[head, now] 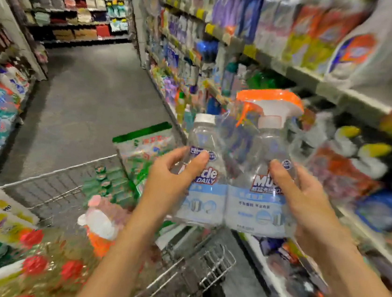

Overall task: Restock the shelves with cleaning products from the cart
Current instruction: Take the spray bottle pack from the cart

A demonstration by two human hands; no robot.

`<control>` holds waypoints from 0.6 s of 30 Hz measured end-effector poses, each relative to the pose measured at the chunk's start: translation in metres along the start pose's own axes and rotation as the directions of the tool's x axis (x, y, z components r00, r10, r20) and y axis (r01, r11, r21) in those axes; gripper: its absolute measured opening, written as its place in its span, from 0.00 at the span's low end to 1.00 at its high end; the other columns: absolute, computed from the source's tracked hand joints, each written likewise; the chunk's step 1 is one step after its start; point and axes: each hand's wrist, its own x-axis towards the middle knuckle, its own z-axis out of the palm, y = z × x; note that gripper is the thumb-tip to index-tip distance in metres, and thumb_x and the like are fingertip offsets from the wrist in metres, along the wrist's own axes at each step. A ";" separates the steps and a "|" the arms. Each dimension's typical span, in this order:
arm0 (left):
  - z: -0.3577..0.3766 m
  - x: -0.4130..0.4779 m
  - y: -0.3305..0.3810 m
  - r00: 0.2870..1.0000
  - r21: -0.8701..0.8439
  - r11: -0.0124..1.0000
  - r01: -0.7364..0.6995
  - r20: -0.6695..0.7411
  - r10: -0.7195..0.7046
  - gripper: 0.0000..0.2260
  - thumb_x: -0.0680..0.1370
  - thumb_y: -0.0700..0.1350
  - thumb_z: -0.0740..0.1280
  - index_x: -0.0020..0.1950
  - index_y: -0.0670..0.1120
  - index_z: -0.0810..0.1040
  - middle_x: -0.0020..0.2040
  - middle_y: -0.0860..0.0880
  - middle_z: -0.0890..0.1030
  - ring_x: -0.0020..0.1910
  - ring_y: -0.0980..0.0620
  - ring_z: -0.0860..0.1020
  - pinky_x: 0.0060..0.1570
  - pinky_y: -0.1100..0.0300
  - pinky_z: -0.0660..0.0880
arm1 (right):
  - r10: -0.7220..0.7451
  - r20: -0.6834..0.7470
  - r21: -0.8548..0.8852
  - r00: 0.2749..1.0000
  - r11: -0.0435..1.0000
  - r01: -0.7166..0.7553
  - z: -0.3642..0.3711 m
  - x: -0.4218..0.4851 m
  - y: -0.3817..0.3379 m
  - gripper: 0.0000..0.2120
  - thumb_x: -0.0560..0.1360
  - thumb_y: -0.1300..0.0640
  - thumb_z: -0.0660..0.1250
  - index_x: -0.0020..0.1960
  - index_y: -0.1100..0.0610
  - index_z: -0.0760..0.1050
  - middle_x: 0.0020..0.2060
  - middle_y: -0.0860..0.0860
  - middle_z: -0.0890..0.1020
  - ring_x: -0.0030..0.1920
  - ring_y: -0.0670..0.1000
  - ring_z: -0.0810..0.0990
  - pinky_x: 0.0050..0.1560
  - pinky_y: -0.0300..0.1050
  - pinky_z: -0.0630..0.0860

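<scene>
My left hand and right hand grip the twin-pack of cleaner by its sides, keeping it level for the shelf.

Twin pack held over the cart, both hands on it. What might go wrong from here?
1. Slip: the left hand and right hand grip the twin pack through glossy wrap; it might drop into the cart.
2. Snag: the orange trigger sticks up and may catch the shelf edge going in.
3. The shelved products look tightly packed, though blurred; pushing in could topple some.
</scene>
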 end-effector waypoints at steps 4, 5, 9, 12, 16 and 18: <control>0.059 -0.032 0.003 0.973 -0.054 0.998 0.030 0.231 -0.017 0.06 0.74 0.49 0.69 0.45 0.50 0.84 0.45 0.51 0.86 0.47 0.52 0.82 0.48 0.59 0.77 | -0.090 -0.220 0.004 0.971 0.996 0.093 -0.051 -0.076 -0.012 0.16 0.67 0.38 0.70 0.49 0.47 0.80 0.41 0.43 0.85 0.39 0.42 0.84 0.33 0.36 0.77; 0.075 -0.040 0.003 0.959 -0.058 0.998 0.038 0.282 -0.020 0.06 0.74 0.51 0.70 0.45 0.52 0.85 0.45 0.51 0.86 0.48 0.50 0.83 0.50 0.55 0.77 | -0.092 -0.278 0.009 0.956 0.995 0.098 -0.064 -0.093 -0.014 0.16 0.67 0.40 0.70 0.49 0.48 0.80 0.41 0.43 0.85 0.38 0.42 0.84 0.31 0.34 0.77; 0.130 -0.070 0.006 0.885 -0.059 0.998 0.004 0.466 0.024 0.11 0.73 0.55 0.71 0.49 0.50 0.85 0.48 0.51 0.85 0.52 0.52 0.82 0.51 0.58 0.76 | -0.082 -0.425 0.022 0.902 0.995 0.101 -0.110 -0.156 -0.016 0.12 0.68 0.42 0.69 0.48 0.47 0.81 0.43 0.47 0.86 0.40 0.45 0.85 0.34 0.39 0.79; 0.168 -0.095 0.011 0.795 -0.106 0.994 -0.027 0.600 0.085 0.06 0.76 0.51 0.69 0.46 0.51 0.84 0.43 0.54 0.85 0.44 0.60 0.81 0.42 0.71 0.73 | -0.072 -0.487 0.034 0.870 0.994 0.101 -0.140 -0.200 -0.015 0.12 0.71 0.42 0.68 0.51 0.45 0.80 0.47 0.50 0.86 0.45 0.49 0.85 0.37 0.45 0.81; 0.226 -0.135 0.015 0.694 -0.120 0.992 -0.037 0.711 0.112 0.07 0.76 0.51 0.68 0.47 0.51 0.84 0.44 0.54 0.85 0.46 0.59 0.82 0.43 0.72 0.73 | -0.056 -0.595 0.032 0.802 0.995 0.094 -0.186 -0.259 -0.009 0.13 0.71 0.41 0.68 0.52 0.44 0.80 0.48 0.47 0.85 0.47 0.47 0.85 0.37 0.40 0.80; 0.258 -0.160 0.016 0.645 -0.108 0.994 -0.028 0.757 0.101 0.08 0.76 0.51 0.68 0.49 0.49 0.84 0.46 0.54 0.85 0.48 0.58 0.82 0.46 0.69 0.73 | -0.059 -0.650 -0.008 0.758 0.997 0.072 -0.210 -0.290 -0.006 0.13 0.71 0.39 0.68 0.52 0.43 0.80 0.49 0.43 0.85 0.50 0.42 0.83 0.39 0.34 0.78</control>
